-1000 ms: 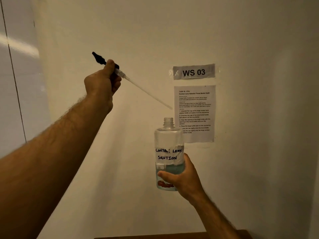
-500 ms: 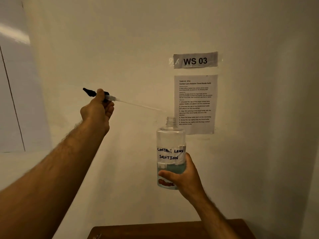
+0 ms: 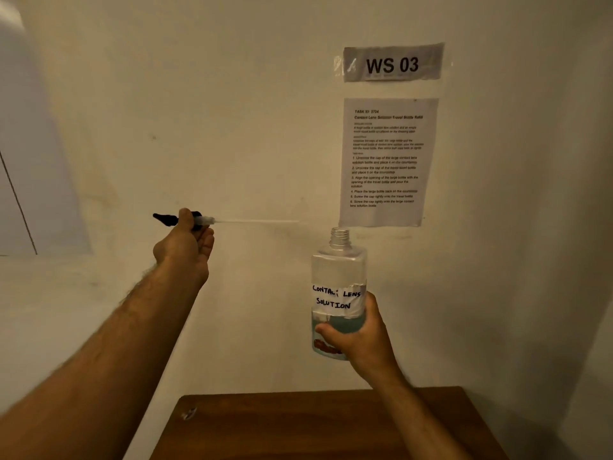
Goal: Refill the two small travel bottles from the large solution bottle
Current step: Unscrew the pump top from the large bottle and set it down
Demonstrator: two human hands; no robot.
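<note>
Wooden table [image 3: 298,426] cropped below, instruction sheet [image 3: 386,161] blurred, uncapped solution bottle [image 3: 338,280]

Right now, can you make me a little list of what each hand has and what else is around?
left hand: holds the pump top by its black head, long tube pointing sideways toward the bottle
right hand: grips the big bottle low down, upright
big bottle: neck open, label reads CONTACT LENS SOLUTION, blue liquid near the bottom
wall: WS 03 sign above an instruction sheet
below: wooden table
small travel bottles: not in view
</note>
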